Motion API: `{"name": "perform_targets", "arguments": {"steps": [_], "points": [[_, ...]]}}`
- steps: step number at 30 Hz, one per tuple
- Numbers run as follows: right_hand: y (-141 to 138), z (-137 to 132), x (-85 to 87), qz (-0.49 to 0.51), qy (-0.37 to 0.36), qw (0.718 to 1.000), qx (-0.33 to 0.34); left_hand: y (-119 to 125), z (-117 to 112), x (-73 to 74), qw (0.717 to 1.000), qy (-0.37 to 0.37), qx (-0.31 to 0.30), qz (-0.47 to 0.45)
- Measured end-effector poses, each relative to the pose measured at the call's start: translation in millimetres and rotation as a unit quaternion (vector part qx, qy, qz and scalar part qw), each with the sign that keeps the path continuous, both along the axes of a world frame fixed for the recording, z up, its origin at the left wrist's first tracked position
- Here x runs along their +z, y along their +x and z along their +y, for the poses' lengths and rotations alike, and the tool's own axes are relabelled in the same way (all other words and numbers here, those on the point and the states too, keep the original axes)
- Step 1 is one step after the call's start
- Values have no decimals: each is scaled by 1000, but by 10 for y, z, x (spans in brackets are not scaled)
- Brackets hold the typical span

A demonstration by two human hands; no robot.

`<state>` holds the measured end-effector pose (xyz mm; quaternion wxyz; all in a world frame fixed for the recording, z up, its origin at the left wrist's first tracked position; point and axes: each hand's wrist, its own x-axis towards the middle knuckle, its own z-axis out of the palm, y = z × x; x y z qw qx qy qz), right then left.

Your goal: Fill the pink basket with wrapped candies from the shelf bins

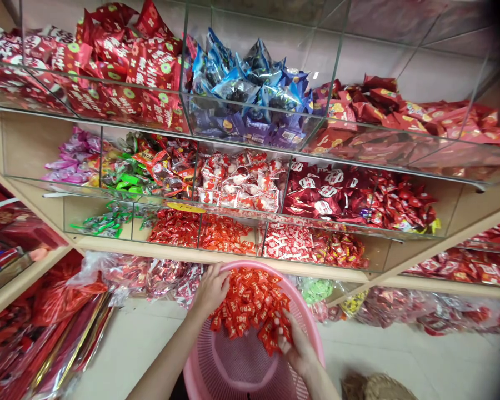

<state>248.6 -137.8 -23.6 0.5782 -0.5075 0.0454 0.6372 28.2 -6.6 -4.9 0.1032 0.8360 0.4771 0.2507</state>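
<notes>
A pink plastic basket (312,319) with a slotted wall stands tilted before the lowest shelf, its far rim close to the shelf edge. Small red-wrapped candies (250,300) are heaped against its far side, while the mesh bottom shows nearer me. My left hand (211,289) is closed on the rim at the upper left, fingers bent over it. Inside, at the heap's right side, my right hand (295,344) has its fingers curled against some candies. How many pieces it grips is hidden.
Glass-fronted shelves hold red packets (150,61), blue packets (250,78) and white-and-red sweets (241,180). On the lowest shelf lie orange-red candies (225,233). Bagged goods (150,275) line the floor below. Red bags (54,294) sit left; a woven item (385,387) is lower right.
</notes>
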Motion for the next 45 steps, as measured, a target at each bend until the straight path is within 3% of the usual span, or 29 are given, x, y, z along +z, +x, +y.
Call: {"name": "perform_targets", "arguments": {"steps": [3,6,17,20,24,29,39,45], "points": [[43,5,-62,60,-5,998,-19,1,2,1,1000,3,-3,-9],[68,10,-87,53,7,998,-39,1,7,-4,1000,4,-3,-5],[110,20,-16,114,8,992,-58,5,2,8,1000,-2,-7,-4],[77,9,55,125,33,991,-25,6,1,17,1000,-1,-6,-1],[-30,-24,165,128,59,988,67,7,1,21,1000,-5,-4,15],[-109,-70,195,97,91,981,141,6,0,14,1000,-2,-5,15],[-58,-43,202,47,54,987,141,5,-11,32,1000,-4,0,9],[-23,5,148,-10,-14,999,43,5,-3,17,1000,-6,0,15]]}}
